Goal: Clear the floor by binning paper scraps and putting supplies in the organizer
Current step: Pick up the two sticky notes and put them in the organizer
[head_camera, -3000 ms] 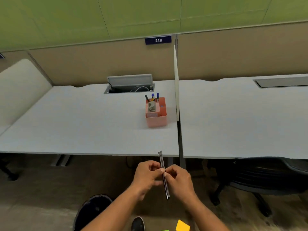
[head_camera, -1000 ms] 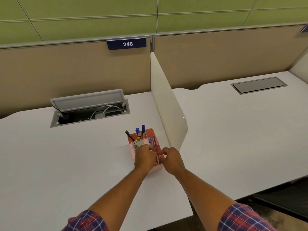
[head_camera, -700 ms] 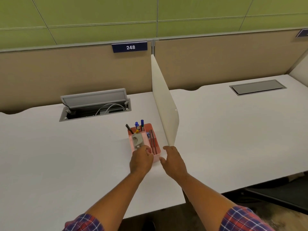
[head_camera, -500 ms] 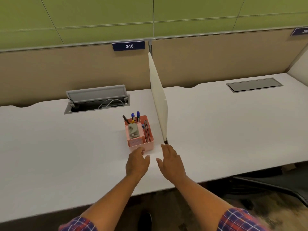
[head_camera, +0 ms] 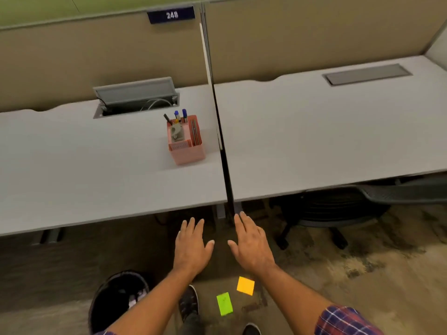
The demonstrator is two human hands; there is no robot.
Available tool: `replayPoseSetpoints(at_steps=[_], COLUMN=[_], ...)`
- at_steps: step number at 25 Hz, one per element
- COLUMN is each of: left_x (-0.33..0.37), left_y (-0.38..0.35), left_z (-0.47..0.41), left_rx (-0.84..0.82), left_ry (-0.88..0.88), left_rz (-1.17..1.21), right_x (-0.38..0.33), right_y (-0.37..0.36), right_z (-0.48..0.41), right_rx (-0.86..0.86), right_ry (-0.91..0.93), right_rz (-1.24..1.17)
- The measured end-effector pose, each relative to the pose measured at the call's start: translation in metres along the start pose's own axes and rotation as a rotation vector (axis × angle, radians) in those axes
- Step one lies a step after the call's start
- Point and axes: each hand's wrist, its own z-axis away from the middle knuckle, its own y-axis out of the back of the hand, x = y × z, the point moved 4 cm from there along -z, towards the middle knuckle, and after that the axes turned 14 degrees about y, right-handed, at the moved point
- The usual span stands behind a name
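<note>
Organizer point(head_camera: 186, 143), pink, stands on the pale grey surface point(head_camera: 96, 170) near the thin divider panel point(head_camera: 210, 76), with pens point(head_camera: 180, 116) upright at its back and slim dark sticks lying in its right compartment. Behind it a cable hatch point(head_camera: 135, 93) is propped open below beige partition walls. On the brown carpet lie an orange note point(head_camera: 245, 285) and a green note point(head_camera: 224, 303), right of a black bin point(head_camera: 116, 298). Left hand point(head_camera: 192, 247) and right hand point(head_camera: 251, 247) hang open and empty, fingers spread. Half a second ago they hovered at the desk edge; now they are back over the floor.
</note>
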Motion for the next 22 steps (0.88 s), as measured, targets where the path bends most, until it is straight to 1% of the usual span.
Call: replayPoseSetpoints(at_steps=[5,8,11,14,17,22], left_x=[-0.048,-0.078,-0.098,-0.123,-0.152,-0.196], left_y=[-0.052,-0.098,-0.145,-0.2,-0.263,-0.38], left_z=[0.024,0.021,0.013,-0.001,-0.022,-0.07], left_rx=[-0.086,-0.157,-0.21,-0.262,-0.307,-0.361], left_ry=[0.077,0.1,0.074,0.078,0.066,-0.041], left_rz=[-0.114,-0.171,-0.221,-0.26,-0.296,-0.438], right_x=[0.013,0.025,0.038,0.048,0.066,0.113], right_y=[-0.052,-0.108,-0.165,-0.229,-0.294,-0.4], right_z=[0.053,0.075,0.101,0.124,0.133,0.137], right_rx=[-0.095,-0.187,-0.282,-0.342,-0.367,-0.39], right_ry=[-0.115,-0.178,-0.258,-0.321,-0.362,-0.466], right_rz=[-0.054,-0.09,-0.119,-0.124,-0.127,-0.156])
